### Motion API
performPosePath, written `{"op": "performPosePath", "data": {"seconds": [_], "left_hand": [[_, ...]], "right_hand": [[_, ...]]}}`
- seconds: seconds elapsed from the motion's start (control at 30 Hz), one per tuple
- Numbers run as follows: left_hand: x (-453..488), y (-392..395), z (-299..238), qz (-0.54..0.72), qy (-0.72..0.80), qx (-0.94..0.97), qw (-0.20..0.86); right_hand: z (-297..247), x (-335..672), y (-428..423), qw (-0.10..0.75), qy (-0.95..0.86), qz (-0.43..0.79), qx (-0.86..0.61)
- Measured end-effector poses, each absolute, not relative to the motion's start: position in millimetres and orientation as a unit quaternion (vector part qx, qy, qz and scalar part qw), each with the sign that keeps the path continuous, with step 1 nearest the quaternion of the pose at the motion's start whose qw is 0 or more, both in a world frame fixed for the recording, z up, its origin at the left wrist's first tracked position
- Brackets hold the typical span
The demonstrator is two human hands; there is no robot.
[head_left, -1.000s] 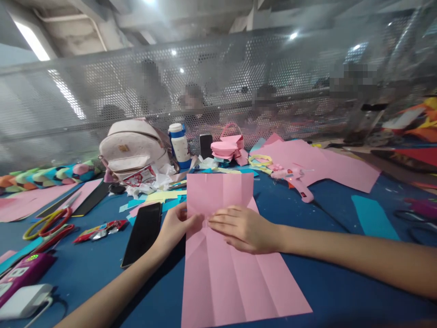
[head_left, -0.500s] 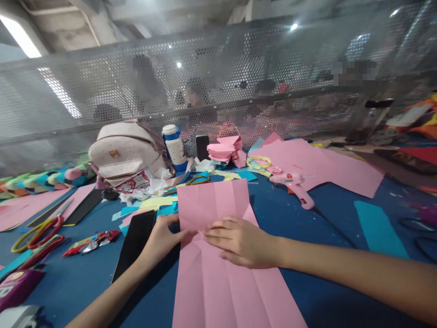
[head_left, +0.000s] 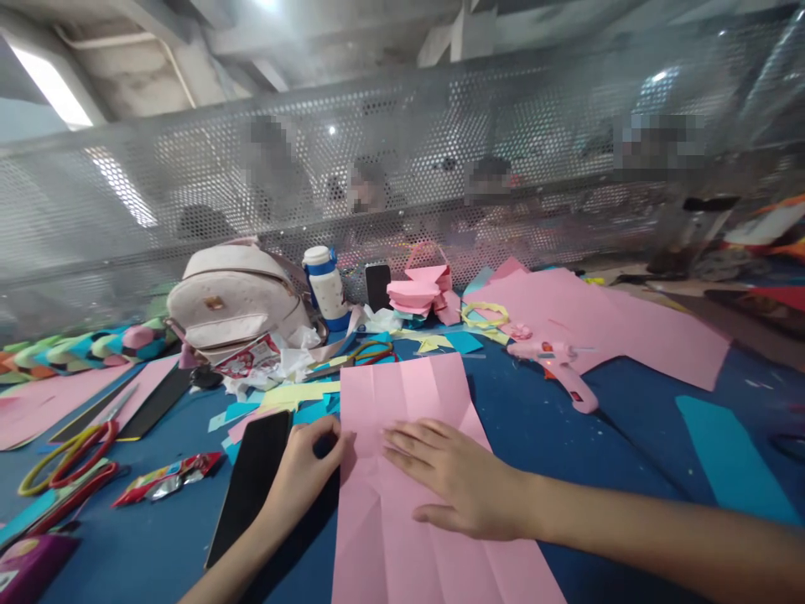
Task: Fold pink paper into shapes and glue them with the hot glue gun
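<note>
A long sheet of pink paper (head_left: 402, 537) with lengthwise and slanting creases lies in front of me on the blue table. At its left edge, the thumb and index finger of my left hand (head_left: 308, 466) are pinched together on the paper. My right hand (head_left: 459, 486) rests flat on the sheet's middle, palm down, fingers stretched out and thumb apart. Beside my left wrist is a black phone (head_left: 248, 482), partly covered by that hand and forearm.
Scissors (head_left: 79, 453) and a red snack wrapper (head_left: 167, 480) lie left. A pale backpack (head_left: 236, 294), a bottle (head_left: 327, 289) and a pink paper construction (head_left: 418, 294) stand behind. To the right are a pink glue gun (head_left: 559, 365) with its cord and a blue strip (head_left: 733, 449).
My right hand has opened flatter, its thumb spreading away, and has moved slightly nearer me. My left fingers have drawn back to the paper's left edge. The view has shifted slightly.
</note>
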State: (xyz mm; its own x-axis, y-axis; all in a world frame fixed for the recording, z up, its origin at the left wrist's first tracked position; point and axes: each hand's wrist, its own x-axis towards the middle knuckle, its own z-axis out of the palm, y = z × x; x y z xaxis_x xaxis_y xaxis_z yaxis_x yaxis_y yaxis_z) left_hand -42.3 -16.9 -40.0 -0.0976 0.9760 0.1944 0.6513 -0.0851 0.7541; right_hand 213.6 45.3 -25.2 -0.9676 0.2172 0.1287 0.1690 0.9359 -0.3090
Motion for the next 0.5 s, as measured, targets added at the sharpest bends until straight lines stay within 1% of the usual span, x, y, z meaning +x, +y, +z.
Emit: {"op": "performPosePath", "data": {"seconds": [0.13, 0.23, 0.3, 0.5], "left_hand": [[-38.8, -17.2, -39.5, 0.447, 0.593, 0.555, 0.375], [-31.7, -17.2, -37.6, 0.498, 0.542, 0.529, 0.423], [-27.0, -16.1, -36.4, 0.511, 0.53, 0.532, 0.418], [-21.9, -12.4, -40.6, 0.443, 0.582, 0.6, 0.324]], "right_hand": [[-26.7, 213.6, 47.2, 0.078, -0.978, 0.169, -0.097], [-27.2, 214.0, 48.0, 0.076, -0.976, 0.182, -0.09], [-26.8, 214.1, 48.2, 0.074, -0.975, 0.188, -0.089], [-24.7, 215.2, 47.1, 0.077, -0.97, 0.206, -0.103]]}}
